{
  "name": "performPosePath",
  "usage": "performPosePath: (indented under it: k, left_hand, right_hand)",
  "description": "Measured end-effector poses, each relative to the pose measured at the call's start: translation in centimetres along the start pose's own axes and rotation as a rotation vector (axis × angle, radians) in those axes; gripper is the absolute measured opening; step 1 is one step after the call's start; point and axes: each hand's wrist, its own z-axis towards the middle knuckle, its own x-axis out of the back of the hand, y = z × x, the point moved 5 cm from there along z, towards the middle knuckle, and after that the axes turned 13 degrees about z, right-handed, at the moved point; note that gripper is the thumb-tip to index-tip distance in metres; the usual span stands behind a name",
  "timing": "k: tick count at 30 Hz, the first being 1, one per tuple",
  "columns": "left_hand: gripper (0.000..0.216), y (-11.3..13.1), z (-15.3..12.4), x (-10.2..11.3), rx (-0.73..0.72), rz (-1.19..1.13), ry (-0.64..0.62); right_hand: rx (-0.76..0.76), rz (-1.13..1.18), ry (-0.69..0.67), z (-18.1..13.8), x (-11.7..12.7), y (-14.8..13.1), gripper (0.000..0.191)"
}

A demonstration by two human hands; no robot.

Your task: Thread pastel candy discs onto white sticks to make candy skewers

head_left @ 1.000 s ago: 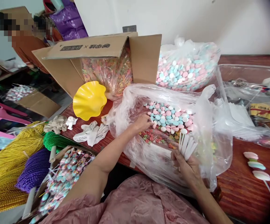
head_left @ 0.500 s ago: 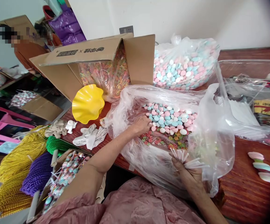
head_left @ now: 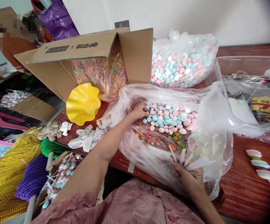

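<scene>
The left hand (head_left: 139,112) is deep in the bag (head_left: 214,118). Its fingertips are sunk among the candies (head_left: 169,116), so I cannot tell whether it grips one. The right hand (head_left: 190,179) is partly veiled by the bag's film, and the lower ends of the sticks (head_left: 188,160) vanish inside its grip. The left arm covers a corner of the tray (head_left: 57,156). The yellow cord (head_left: 11,161) runs off the left edge. The skewer (head_left: 260,163) loses its stick in the dark corner. The print on the box (head_left: 79,48) is upside down and too small to read. A person (head_left: 11,46) at the far left is pixelated and cut off.
</scene>
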Motion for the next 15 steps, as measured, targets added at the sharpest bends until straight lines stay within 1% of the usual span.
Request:
performPosePath:
  k: [3,7,10,12,13,15]
  left_hand:
    - [0.013,-0.5,-0.4,-0.3,-0.018,0.02,0.022]
    - [0.009,-0.4,-1.5,-0.5,-0.085,0.064,0.126]
    - [0.009,-0.1,-2.3,-0.7,-0.207,0.07,0.222]
    - [0.011,0.1,-2.8,-0.9,-0.267,0.06,0.258]
    - [0.01,0.1,-3.0,-0.9,-0.272,0.049,0.268]
    - [0.002,0.2,-3.6,-0.5,-0.207,-0.035,0.285]
  right_hand:
    - [-0.02,0.075,0.101,-0.1,0.4,0.4,0.026]
    - [-0.001,0.146,0.168,-0.2,0.2,0.2,0.025]
    - [0.022,0.182,0.146,-0.2,-0.4,-0.4,0.022]
    - [0.038,0.2,0.111,-0.2,-0.8,-0.9,0.019]
    - [0.045,0.201,0.092,-0.1,-1.0,-1.1,0.018]
    - [0.055,0.179,0.065,0.0,-1.1,-1.2,0.016]
